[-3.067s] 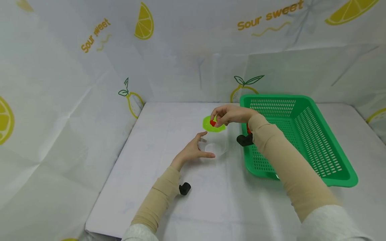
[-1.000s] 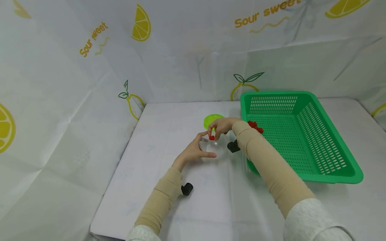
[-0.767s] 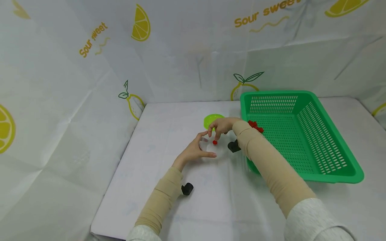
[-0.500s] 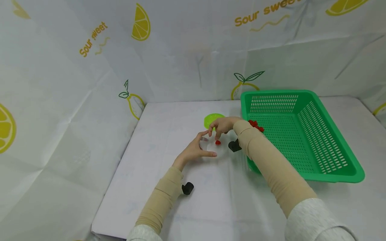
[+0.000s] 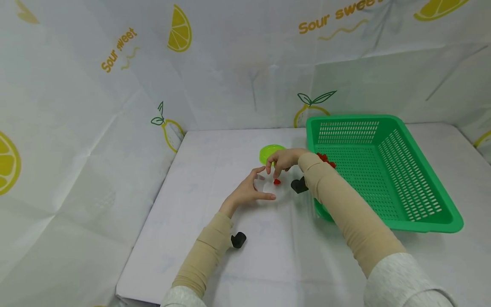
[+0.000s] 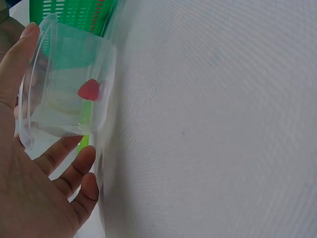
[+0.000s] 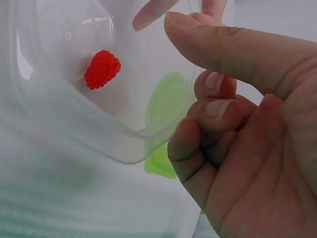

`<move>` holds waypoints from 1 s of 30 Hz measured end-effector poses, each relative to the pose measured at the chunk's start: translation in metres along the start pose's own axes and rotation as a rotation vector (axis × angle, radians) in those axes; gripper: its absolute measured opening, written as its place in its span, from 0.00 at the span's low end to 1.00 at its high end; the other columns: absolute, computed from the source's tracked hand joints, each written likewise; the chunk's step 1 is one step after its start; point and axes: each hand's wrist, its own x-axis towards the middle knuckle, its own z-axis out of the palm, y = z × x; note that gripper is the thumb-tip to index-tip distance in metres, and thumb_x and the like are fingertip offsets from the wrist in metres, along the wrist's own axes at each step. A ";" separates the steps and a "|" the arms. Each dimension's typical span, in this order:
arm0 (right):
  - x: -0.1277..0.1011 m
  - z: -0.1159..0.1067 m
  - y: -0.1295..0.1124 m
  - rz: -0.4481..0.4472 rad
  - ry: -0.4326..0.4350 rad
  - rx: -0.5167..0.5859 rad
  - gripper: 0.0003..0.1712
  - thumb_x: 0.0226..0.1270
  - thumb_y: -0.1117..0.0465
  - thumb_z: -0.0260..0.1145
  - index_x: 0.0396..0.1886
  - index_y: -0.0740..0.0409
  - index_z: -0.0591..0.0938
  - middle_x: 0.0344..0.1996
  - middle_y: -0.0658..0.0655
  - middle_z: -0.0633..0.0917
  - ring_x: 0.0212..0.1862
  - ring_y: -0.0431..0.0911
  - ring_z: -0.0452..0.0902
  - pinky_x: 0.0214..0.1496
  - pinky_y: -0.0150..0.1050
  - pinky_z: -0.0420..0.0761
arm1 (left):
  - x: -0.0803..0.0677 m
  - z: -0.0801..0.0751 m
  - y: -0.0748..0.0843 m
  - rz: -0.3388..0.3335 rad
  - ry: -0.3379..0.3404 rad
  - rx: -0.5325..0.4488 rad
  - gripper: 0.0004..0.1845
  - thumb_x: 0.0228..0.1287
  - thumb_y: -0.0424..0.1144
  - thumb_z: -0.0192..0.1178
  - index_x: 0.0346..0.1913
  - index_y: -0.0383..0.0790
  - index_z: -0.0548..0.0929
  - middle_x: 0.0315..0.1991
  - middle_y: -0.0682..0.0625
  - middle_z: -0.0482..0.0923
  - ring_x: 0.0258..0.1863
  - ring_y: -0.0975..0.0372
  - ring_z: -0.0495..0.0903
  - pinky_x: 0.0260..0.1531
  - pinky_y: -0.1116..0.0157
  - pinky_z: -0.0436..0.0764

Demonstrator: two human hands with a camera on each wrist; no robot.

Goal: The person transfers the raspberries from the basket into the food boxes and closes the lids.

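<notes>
My left hand (image 5: 245,192) spans the clear plastic container (image 6: 62,99), its thumb and fingers curved around the sides at the rim. Inside, low against the bottom, lies one red raspberry (image 7: 102,69). Over the container's opening hovers my right hand (image 5: 284,160), holding nothing, its fingers loosely bent and apart from the berry. Just behind the container is a bright green lid (image 5: 268,150), partly covered by my right fingers in the head view.
A large green basket (image 5: 387,119) stands to the right, with several raspberries (image 5: 327,161) near its left side, partly hidden by my right forearm. A lemon-printed white sheet (image 5: 238,76) rises behind the white-covered table (image 5: 207,162).
My right hand brought the raspberry from above the lid to over the container and let it go; it dropped inside, shifted slightly and settled. My left hand stayed at the container.
</notes>
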 end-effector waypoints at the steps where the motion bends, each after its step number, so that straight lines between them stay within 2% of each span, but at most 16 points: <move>1: -0.001 0.000 -0.001 -0.002 0.000 -0.002 0.15 0.58 0.65 0.65 0.45 0.59 0.77 0.20 0.47 0.71 0.22 0.40 0.60 0.26 0.29 0.62 | 0.000 0.000 0.000 0.000 0.000 0.001 0.53 0.40 0.57 0.73 0.69 0.66 0.52 0.64 0.53 0.64 0.37 0.60 0.74 0.40 0.65 0.73; 5: -0.005 -0.004 -0.004 -0.005 0.021 0.000 0.16 0.58 0.65 0.65 0.47 0.60 0.77 0.23 0.48 0.71 0.24 0.41 0.62 0.29 0.30 0.65 | 0.000 0.000 0.000 0.007 0.001 0.003 0.53 0.40 0.58 0.73 0.69 0.65 0.52 0.63 0.54 0.65 0.39 0.60 0.75 0.43 0.64 0.73; 8: -0.008 -0.008 -0.008 -0.018 0.044 0.015 0.17 0.58 0.64 0.65 0.48 0.60 0.77 0.20 0.48 0.70 0.24 0.41 0.61 0.29 0.31 0.65 | -0.001 -0.001 0.000 0.013 -0.001 0.001 0.54 0.40 0.58 0.73 0.70 0.65 0.52 0.62 0.54 0.66 0.40 0.59 0.74 0.43 0.63 0.73; 14: -0.014 -0.017 -0.013 -0.100 0.061 0.096 0.18 0.58 0.62 0.67 0.49 0.60 0.76 0.18 0.48 0.68 0.24 0.42 0.61 0.29 0.32 0.64 | -0.002 -0.001 0.002 0.006 -0.003 0.008 0.54 0.39 0.59 0.73 0.70 0.67 0.50 0.62 0.56 0.66 0.39 0.60 0.74 0.44 0.63 0.72; 23: -0.045 -0.034 -0.007 -0.187 0.081 0.252 0.15 0.62 0.63 0.64 0.49 0.58 0.75 0.21 0.50 0.67 0.30 0.44 0.64 0.36 0.35 0.67 | -0.001 0.000 -0.001 -0.011 -0.003 -0.011 0.54 0.38 0.59 0.73 0.69 0.70 0.51 0.64 0.53 0.64 0.41 0.58 0.74 0.47 0.59 0.73; 30: -0.076 -0.046 0.011 -0.229 0.118 0.370 0.13 0.63 0.63 0.63 0.47 0.54 0.75 0.22 0.50 0.66 0.29 0.42 0.64 0.38 0.36 0.70 | -0.001 -0.002 -0.001 -0.013 0.001 -0.004 0.55 0.36 0.60 0.74 0.69 0.69 0.51 0.63 0.54 0.64 0.43 0.58 0.73 0.49 0.58 0.72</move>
